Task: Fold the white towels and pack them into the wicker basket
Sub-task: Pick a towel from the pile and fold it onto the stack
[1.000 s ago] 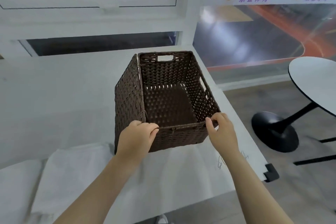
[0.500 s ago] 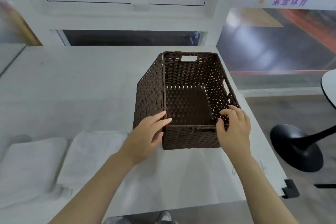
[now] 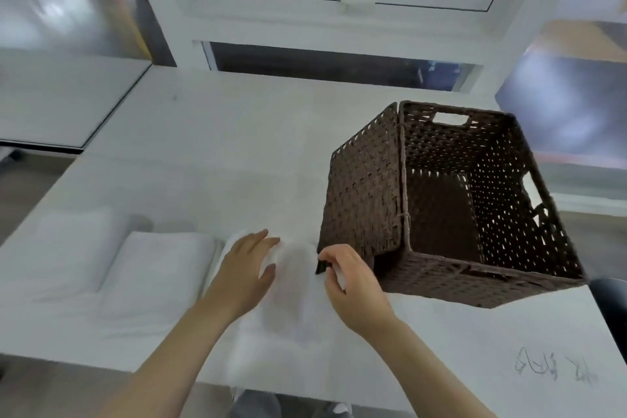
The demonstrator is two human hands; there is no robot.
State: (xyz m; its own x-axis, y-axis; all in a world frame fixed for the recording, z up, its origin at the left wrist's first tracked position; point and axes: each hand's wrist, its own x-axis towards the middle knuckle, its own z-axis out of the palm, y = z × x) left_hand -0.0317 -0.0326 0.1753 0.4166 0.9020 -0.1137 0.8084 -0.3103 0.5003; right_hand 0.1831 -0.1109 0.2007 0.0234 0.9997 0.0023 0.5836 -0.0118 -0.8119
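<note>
The white table [image 3: 237, 132] fills mid-frame, with bare room toward the upper left. The empty wicker basket [image 3: 437, 200] sits right of centre, apparently parked clear of the folding space. A flat white towel [image 3: 291, 322] overhangs the near edge at bottom centre. The left hand [image 3: 242, 273] rests on it, fingers relaxed; the right hand [image 3: 353, 282] pinches its corner.

Both forearms are bare, with no sleeves in view. The left hand [image 3: 246, 266] and right hand [image 3: 353, 285] wear no gloves, rings or watch. Grey trousers [image 3: 254, 404] and white shoes [image 3: 336, 409] show at the lower edge.
</note>
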